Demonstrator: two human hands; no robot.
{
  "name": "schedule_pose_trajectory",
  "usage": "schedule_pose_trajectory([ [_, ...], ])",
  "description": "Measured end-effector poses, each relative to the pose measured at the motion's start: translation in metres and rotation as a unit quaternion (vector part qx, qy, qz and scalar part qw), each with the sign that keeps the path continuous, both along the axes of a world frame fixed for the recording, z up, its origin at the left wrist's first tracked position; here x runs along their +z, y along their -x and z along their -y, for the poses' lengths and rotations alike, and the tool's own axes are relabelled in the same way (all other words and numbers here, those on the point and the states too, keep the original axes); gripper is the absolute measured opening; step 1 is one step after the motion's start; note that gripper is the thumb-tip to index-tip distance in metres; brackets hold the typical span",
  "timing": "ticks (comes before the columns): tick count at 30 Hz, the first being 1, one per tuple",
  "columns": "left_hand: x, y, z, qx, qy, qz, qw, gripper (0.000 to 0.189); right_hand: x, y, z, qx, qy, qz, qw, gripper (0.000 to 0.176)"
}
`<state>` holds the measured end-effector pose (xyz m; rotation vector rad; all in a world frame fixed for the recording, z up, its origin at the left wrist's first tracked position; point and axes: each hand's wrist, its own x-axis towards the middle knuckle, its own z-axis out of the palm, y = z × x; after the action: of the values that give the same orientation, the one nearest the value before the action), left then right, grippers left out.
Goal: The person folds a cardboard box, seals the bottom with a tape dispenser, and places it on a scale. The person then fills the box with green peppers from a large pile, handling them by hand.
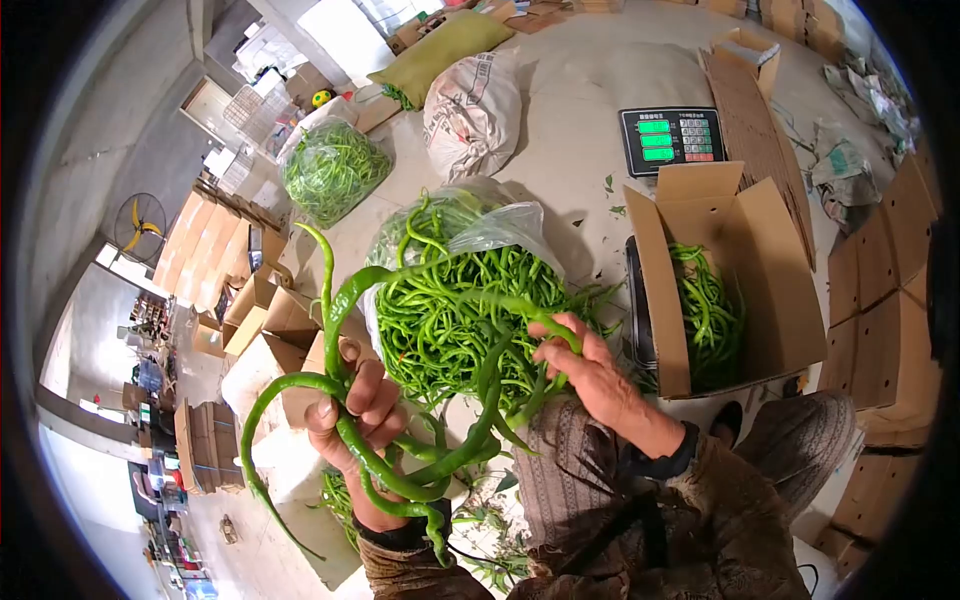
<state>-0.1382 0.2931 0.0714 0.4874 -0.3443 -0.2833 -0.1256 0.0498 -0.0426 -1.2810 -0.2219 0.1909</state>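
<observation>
My left hand (362, 412) is closed around several long, curly green chili peppers (292, 381), whose ends stick out above and below the fist. Thumb and fingers of my right hand (603, 385) pinch a green chili pepper (520, 306); more pepper ends hang just below that hand. Beyond both hands stands a large clear plastic bag (520, 225), its mouth open on a heap of green chili peppers (440, 325). To the right, a cardboard box (770, 300) with raised flaps holds more peppers (705, 310). My left palm is partly hidden by the peppers.
A digital scale display (672, 140) stands behind the box. Farther back are another plastic bag of peppers (335, 170), a white sack (473, 112) and a green sack (440, 48). Stacked cartons (880, 330) line the right. Leaf scraps (490, 530) lie by my legs.
</observation>
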Motion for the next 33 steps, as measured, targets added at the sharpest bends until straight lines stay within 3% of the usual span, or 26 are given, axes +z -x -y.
schedule_pose_trajectory([
  [2,0.001,0.0,0.0,-0.003,-0.003,0.006,1.0,0.051,-0.009,-0.011,-0.004,-0.059,0.045,0.116,0.99,0.045],
  [3,0.002,0.0,0.001,-0.004,-0.008,0.008,1.0,0.051,-0.004,-0.014,-0.003,0.002,0.028,0.104,0.994,0.057],
  [6,0.006,-0.001,0.003,-0.007,-0.02,0.003,1.0,0.052,-0.001,-0.024,-0.019,0.046,0.243,0.291,0.924,0.063],
  [10,0.008,-0.005,0.008,-0.027,-0.016,0.005,1.0,0.054,0.0,-0.026,-0.037,0.122,0.233,0.322,0.909,0.049],
  [11,0.008,-0.006,0.007,-0.031,-0.012,0.003,0.999,0.056,0.003,-0.028,-0.036,0.141,0.215,0.299,0.919,0.039],
  [15,0.008,-0.015,-0.001,0.103,-0.056,-0.007,0.993,0.056,0.012,-0.031,-0.016,0.132,0.344,0.328,0.87,0.036],
  [18,0.002,-0.027,-0.013,0.173,-0.111,-0.06,0.977,0.053,0.012,-0.028,0.002,0.135,0.337,0.31,0.879,0.037],
  [22,-0.012,-0.033,-0.033,0.084,-0.131,-0.073,0.985,0.034,0.022,-0.023,0.005,0.121,0.356,0.35,0.858,0.044],
  [23,-0.012,-0.035,-0.033,0.087,-0.187,-0.07,0.976,0.032,0.027,-0.019,0.004,0.116,0.379,0.371,0.839,0.045],
  [26,-0.019,-0.031,-0.024,0.108,-0.199,-0.097,0.969,0.038,0.028,-0.001,-0.001,0.083,0.384,0.41,0.823,0.035],
  [29,-0.037,-0.029,-0.033,0.119,-0.201,-0.11,0.966,0.04,0.016,0.01,-0.003,0.128,0.315,0.418,0.842,0.027],
  [33,-0.073,-0.028,-0.05,0.073,-0.128,-0.068,0.987,0.029,0.033,0.01,0.016,0.253,0.244,0.246,0.903,0.027],
])
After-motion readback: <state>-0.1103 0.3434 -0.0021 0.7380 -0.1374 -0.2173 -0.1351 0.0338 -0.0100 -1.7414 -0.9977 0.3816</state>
